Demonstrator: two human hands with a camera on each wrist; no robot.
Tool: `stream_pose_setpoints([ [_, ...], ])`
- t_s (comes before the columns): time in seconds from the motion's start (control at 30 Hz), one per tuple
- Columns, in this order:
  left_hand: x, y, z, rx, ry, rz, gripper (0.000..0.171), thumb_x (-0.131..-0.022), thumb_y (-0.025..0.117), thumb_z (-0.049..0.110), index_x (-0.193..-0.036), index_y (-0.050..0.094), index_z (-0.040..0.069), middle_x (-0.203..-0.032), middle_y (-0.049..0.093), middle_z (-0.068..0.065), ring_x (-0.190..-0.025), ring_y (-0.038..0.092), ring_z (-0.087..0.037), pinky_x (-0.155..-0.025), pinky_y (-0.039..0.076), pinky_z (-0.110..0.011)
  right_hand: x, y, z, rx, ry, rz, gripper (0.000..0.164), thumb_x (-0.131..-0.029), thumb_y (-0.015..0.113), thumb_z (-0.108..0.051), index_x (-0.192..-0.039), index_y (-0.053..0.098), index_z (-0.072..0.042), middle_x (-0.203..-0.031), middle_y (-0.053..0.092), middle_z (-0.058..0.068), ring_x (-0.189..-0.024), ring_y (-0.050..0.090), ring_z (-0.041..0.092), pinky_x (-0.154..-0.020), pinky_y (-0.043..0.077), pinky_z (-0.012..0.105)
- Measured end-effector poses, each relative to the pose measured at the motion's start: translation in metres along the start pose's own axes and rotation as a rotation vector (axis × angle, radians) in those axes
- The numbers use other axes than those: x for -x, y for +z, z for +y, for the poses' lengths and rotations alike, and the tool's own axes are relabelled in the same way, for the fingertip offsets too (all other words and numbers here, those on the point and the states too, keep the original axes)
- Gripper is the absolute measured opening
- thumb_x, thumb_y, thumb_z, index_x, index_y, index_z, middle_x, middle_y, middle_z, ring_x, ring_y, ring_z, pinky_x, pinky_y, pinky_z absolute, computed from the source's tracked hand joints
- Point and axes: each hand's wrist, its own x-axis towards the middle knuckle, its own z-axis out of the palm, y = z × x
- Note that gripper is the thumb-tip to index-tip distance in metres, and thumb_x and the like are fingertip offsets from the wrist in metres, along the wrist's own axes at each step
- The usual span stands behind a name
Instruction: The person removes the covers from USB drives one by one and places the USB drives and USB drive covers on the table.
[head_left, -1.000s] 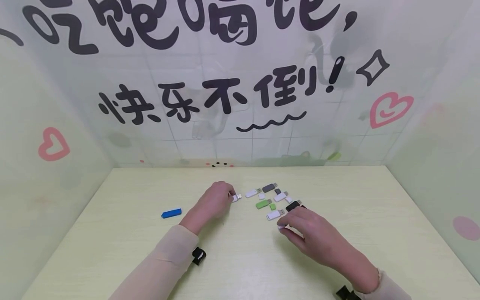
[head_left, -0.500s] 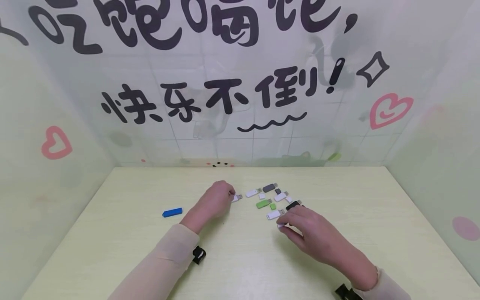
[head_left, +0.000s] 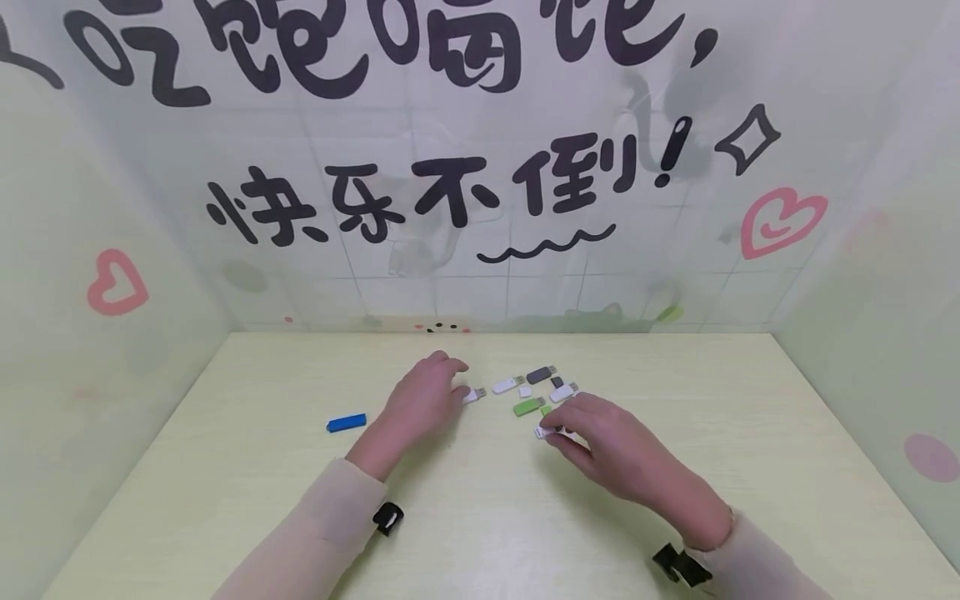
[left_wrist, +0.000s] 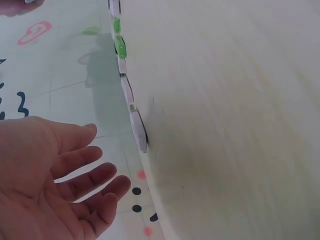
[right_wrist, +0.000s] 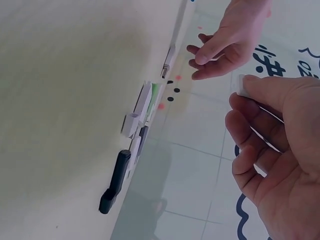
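My left hand is off the table with its fingers loosely spread and nothing between them. In the head view it overlaps a white USB stick whose metal plug points right. My right hand pinches a small white cap between thumb and fingertips, raised above the table. Beneath the right hand, another white USB stick lies with a white cap near it. A black USB stick lies close by, hidden behind the right hand in the head view.
A green USB stick, a dark grey one and white ones lie uncapped near the middle, with small caps between them. A blue stick lies apart at left. Printed walls enclose the table's back and sides.
The left hand has let go of the white USB stick and opened its fingers. The right hand has moved left and away from me with the white cap, over the nearest white stick.
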Motion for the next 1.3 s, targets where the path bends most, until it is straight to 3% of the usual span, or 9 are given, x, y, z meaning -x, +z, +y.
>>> stream_pose_setpoints([
  [0.33,0.026,-0.006,0.004,-0.095,0.125,0.161,0.047,-0.097,0.081,0.022,-0.138,0.067,0.004,-0.126,0.066,-0.012,-0.112,0.062,-0.033,-0.092,0.056,-0.047,-0.027,0.004,0.006,0.000,0.025,-0.074,0.011,-0.095,0.079,-0.005,-0.104,0.077,-0.011,-0.097,0.073,-0.006,-0.087,0.067,0.011,-0.078,0.058,0.030],
  [0.57,0.044,-0.007,0.005,-0.149,0.164,0.222,0.054,-0.094,0.084,0.026,-0.141,0.065,0.005,-0.134,0.064,-0.014,-0.122,0.060,-0.037,-0.096,0.055,-0.051,-0.046,0.008,0.010,-0.020,0.075,-0.170,0.007,-0.097,0.078,-0.007,-0.100,0.076,-0.013,-0.095,0.071,-0.008,-0.087,0.065,0.012,-0.078,0.057,0.030],
  [0.73,0.056,-0.008,0.007,-0.159,0.199,0.266,0.058,-0.092,0.086,0.029,-0.141,0.065,0.005,-0.138,0.064,-0.016,-0.126,0.059,-0.040,-0.098,0.054,-0.054,-0.061,0.014,0.013,-0.039,0.151,-0.252,0.006,-0.099,0.077,-0.011,-0.105,0.077,-0.011,-0.096,0.073,-0.007,-0.087,0.066,0.012,-0.079,0.058,0.031],
  [1.0,0.071,-0.008,0.008,-0.136,0.214,0.283,0.058,-0.092,0.086,0.032,-0.139,0.066,0.006,-0.140,0.062,-0.017,-0.128,0.058,-0.041,-0.097,0.054,-0.056,-0.079,0.031,0.022,-0.072,0.182,-0.312,0.006,-0.100,0.075,-0.010,-0.105,0.078,-0.010,-0.096,0.074,-0.007,-0.089,0.067,0.011,-0.081,0.057,0.032],
  [1.3,0.076,-0.007,0.003,-0.094,0.224,0.285,0.058,-0.091,0.087,0.034,-0.139,0.067,0.009,-0.142,0.061,-0.016,-0.128,0.058,-0.041,-0.098,0.054,-0.056,-0.097,0.050,0.026,-0.096,0.245,-0.385,0.006,-0.101,0.074,-0.010,-0.104,0.079,-0.012,-0.098,0.074,-0.004,-0.088,0.065,0.011,-0.085,0.057,0.034],
])
